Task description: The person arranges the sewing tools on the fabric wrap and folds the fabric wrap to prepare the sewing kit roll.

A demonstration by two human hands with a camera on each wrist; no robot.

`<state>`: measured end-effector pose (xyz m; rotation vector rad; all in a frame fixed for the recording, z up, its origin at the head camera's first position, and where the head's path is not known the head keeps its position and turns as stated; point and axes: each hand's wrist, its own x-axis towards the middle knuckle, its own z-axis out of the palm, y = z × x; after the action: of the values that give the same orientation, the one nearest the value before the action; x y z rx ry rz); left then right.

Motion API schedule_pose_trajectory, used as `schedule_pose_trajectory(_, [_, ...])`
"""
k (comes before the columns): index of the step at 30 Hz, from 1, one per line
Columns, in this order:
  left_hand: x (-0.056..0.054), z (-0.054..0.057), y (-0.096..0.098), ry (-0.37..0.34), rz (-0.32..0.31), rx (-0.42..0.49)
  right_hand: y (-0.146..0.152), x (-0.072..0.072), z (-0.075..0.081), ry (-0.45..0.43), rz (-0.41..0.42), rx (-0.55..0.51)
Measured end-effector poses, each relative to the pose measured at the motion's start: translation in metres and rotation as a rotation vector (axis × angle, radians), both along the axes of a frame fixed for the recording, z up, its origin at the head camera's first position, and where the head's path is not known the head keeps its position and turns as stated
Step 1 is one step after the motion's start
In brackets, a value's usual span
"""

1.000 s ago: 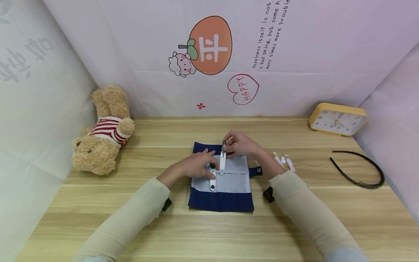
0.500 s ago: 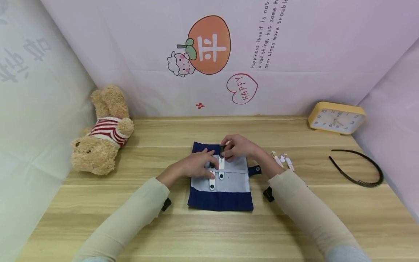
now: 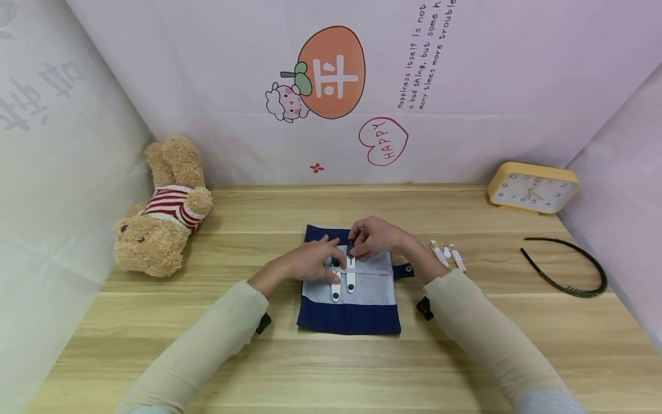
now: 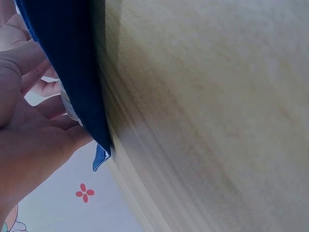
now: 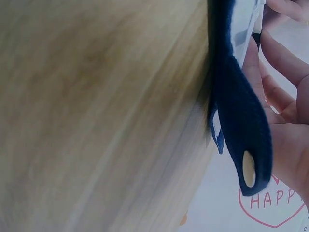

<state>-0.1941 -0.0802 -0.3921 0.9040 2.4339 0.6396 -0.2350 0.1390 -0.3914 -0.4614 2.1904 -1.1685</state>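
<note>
A navy roll-up case (image 3: 346, 319) with a pale grey lining lies unfolded on the table, a thin elastic band (image 3: 380, 272) across its middle. My right hand (image 3: 380, 237) pinches the black upper end of a slim white tool (image 3: 351, 280), which runs under the band. A similar white tool (image 3: 335, 290) with a dark dot at its lower end sits to its left. My left hand (image 3: 312, 259) rests over the case's left side, fingers spread, thumb and forefinger at that tool and the band. The left wrist view shows this hand (image 4: 36, 130) beside the case's navy edge (image 4: 72, 63).
A snap strap (image 3: 403, 270) sticks out from the case's right side. Small white pieces (image 3: 447, 253) lie beyond my right forearm, a black headband (image 3: 584, 290) farther right. A yellow clock (image 3: 532, 187) stands back right; a teddy bear (image 3: 162, 213) lies at left.
My right hand has moved toward me, sliding the white tool farther down through the band, so its lower end is well past the band. The left hand has stayed in place.
</note>
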Motion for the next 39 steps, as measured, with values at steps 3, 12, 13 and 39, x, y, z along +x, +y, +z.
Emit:
schedule_pose_trajectory(3, [0.000,-0.001,0.000,-0.002,-0.002,0.002,0.000,0.001,0.001,0.019,0.019,0.027])
schedule_pose_trajectory(12, [0.000,-0.001,0.000,0.002,-0.001,0.003,-0.003,0.003,0.002,0.020,0.061,0.097])
schedule_pose_trajectory(13, [0.000,0.000,0.000,0.000,0.001,0.004,-0.003,0.003,0.003,0.018,0.063,0.100])
schedule_pose_trajectory(39, [-0.007,0.004,0.008,0.074,-0.040,0.066,0.044,0.008,0.015,0.227,0.030,0.054])
